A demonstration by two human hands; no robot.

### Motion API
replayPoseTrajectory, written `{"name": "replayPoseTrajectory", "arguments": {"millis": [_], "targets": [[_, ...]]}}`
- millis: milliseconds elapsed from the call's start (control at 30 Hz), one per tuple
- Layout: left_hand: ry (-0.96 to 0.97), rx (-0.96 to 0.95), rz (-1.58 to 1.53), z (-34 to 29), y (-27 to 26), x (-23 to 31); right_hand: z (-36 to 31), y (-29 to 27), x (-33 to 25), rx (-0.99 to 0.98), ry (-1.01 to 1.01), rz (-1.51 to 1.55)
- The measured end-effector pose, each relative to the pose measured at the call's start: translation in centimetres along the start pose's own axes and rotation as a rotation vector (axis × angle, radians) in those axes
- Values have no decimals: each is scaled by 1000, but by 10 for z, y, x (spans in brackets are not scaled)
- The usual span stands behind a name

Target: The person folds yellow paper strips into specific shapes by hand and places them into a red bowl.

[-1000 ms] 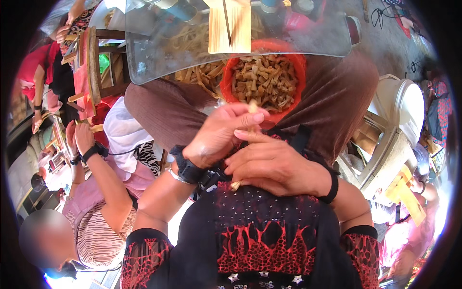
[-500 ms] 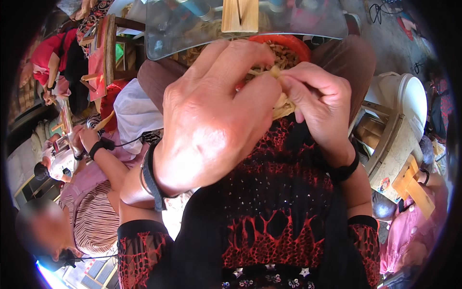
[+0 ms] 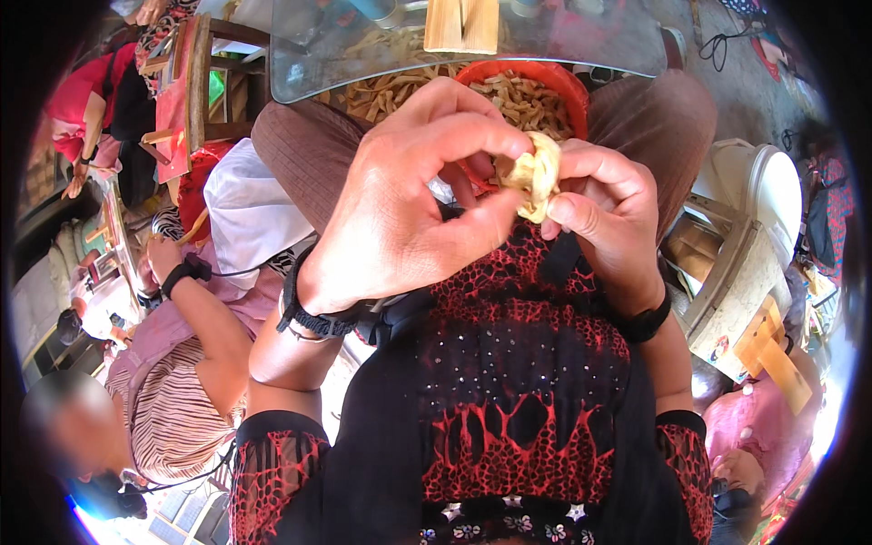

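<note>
A pale yellow, pliable strip [image 3: 542, 173] is wound into a small looped bundle in front of my chest. My right hand [image 3: 607, 195] pinches its right side between thumb and fingers. From the left, the index finger and thumb of my left hand [image 3: 427, 186] curve round to grip the bundle's other edge. Beyond my hands, a red basin [image 3: 579, 95] holds many brownish-yellow strips, partly hidden by my left hand. More such strips [image 3: 386, 94] lie to the left of the basin, below the glass edge.
A glass tabletop [image 3: 345, 59] with a slotted wooden block [image 3: 461, 25] on it spans the far side. White cloth [image 3: 250, 195] lies at left, near a seated co-worker in stripes [image 3: 182, 409]. At right stand a white bucket [image 3: 772, 191] and a wooden stool [image 3: 727, 263].
My left hand has drawn back and turned, so its thumb and index finger now show. The strip has become a rounder, tighter bundle, and more of the red basin is visible.
</note>
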State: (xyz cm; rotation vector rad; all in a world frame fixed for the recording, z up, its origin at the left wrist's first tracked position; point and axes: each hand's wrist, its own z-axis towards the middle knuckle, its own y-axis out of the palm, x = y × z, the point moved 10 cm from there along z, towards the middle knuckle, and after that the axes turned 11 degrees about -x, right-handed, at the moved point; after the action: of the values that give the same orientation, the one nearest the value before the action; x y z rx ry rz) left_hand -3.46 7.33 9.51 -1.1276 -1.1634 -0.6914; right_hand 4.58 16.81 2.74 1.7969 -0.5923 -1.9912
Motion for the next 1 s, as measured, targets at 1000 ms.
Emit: {"name": "replayPoseTrajectory", "arguments": {"millis": [1000], "targets": [[0, 254, -799, -13, -29, -69, 46, 29, 2, -54, 196, -535]]}}
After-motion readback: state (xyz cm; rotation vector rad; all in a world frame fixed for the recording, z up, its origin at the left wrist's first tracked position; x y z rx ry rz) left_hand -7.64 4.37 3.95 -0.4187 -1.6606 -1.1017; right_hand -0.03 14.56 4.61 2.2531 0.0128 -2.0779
